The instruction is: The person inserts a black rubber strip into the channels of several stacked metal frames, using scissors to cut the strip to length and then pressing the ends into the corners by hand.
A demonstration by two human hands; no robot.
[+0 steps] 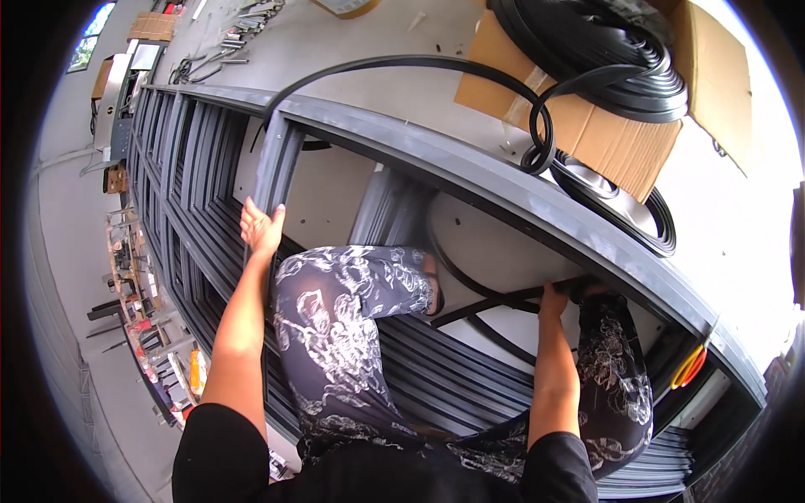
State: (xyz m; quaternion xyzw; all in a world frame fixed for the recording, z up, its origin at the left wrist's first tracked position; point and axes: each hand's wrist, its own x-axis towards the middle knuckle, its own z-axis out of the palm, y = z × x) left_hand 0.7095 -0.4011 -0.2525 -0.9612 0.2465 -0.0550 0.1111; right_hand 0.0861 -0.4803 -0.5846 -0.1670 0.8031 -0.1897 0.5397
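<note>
A large dark grey metal frame (470, 163) lies around my legs, stacked over similar frames. My left hand (262, 228) rests against its short crossbar (275, 163), fingers stretched and thumb apart. Between my knees, my right hand (552, 302) is closed around a black rubber strip (495, 299); its fingertips are partly hidden. Loose lengths of this strip curve over the floor inside the frame. Another black strip (369, 63) arches over the frame's far rail and loops down beside a cardboard box.
The cardboard box (587, 142) holds a thick coil of black strip (620, 84). Another coil (662, 226) lies beside the far rail. An orange-yellow cord bundle (689, 367) hangs at the right corner. Metal pieces (239, 38) lie at the far left, and cluttered shelving (138, 318) stands left.
</note>
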